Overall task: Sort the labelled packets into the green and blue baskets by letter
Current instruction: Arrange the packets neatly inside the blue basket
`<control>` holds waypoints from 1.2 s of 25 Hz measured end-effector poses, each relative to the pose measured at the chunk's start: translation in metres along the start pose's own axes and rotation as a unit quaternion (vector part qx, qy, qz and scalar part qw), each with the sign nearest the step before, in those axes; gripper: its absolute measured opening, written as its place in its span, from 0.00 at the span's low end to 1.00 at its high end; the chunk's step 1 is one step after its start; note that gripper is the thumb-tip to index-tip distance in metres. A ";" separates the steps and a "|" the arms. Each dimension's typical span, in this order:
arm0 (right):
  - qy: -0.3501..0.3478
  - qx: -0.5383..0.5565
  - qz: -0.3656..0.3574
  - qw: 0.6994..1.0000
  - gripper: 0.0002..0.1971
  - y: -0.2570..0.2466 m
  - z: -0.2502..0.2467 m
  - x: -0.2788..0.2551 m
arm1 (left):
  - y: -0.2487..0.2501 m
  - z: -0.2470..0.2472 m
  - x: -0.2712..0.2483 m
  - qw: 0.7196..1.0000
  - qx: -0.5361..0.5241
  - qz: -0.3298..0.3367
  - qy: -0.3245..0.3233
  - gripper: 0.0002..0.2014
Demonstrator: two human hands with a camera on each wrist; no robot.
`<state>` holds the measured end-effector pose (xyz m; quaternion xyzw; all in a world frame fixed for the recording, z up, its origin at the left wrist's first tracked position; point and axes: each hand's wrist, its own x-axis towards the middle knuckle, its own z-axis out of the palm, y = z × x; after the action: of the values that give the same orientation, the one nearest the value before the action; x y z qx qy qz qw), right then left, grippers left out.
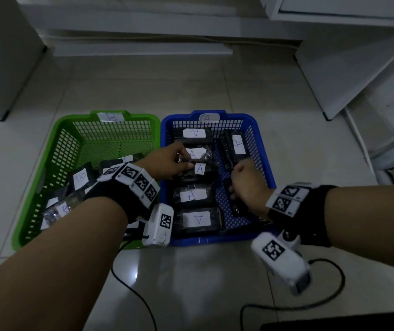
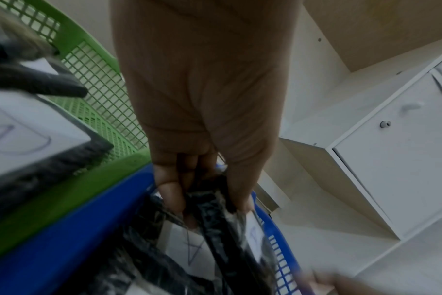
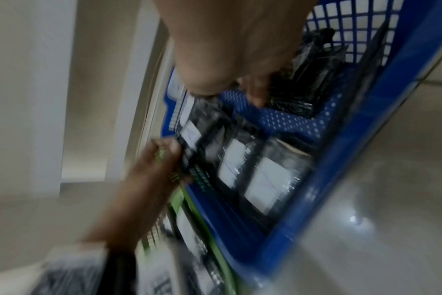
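Observation:
The green basket [image 1: 55,130], tagged B, stands on the left and holds several black packets with B labels [image 1: 81,179]. To its right the blue basket [image 1: 266,161], tagged A, holds several A packets [image 1: 192,195]. My left hand [image 1: 184,163] reaches across into the blue basket and pinches a black A packet [image 1: 205,168]. The left wrist view shows its fingers [image 2: 169,191] curled on that packet [image 2: 215,223]. My right hand [image 1: 235,185] is low at the blue basket's right side, fingers curled on another black packet [image 1: 237,209] whose label is hidden. The blurred right wrist view shows that packet [image 3: 303,83].
Both baskets sit on a pale tiled floor [image 1: 191,87]. White cabinets [image 1: 358,75] stand behind and to the right, and a grey unit [image 1: 0,56] at the left. Black cables [image 1: 322,304] lie on the floor near me.

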<state>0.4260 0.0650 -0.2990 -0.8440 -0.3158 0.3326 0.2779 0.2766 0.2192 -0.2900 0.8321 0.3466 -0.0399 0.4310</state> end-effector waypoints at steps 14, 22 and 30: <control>-0.083 -0.276 -0.011 0.957 0.20 0.002 -0.011 0.015 | -0.001 0.034 0.025 0.952 0.287 0.077 -0.071 0.40; -0.103 -0.280 -0.074 0.952 0.09 0.012 -0.010 0.023 | -0.003 0.042 0.020 0.952 0.292 0.076 -0.056 0.43; -0.098 -0.373 -0.083 0.919 0.38 0.029 -0.031 0.034 | 0.012 0.053 0.026 0.919 0.335 0.166 -0.127 0.35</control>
<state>0.4787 0.0628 -0.3126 -0.8205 -0.5114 0.2474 -0.0634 0.3156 0.1893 -0.3245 0.9613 0.1126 -0.1869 0.1684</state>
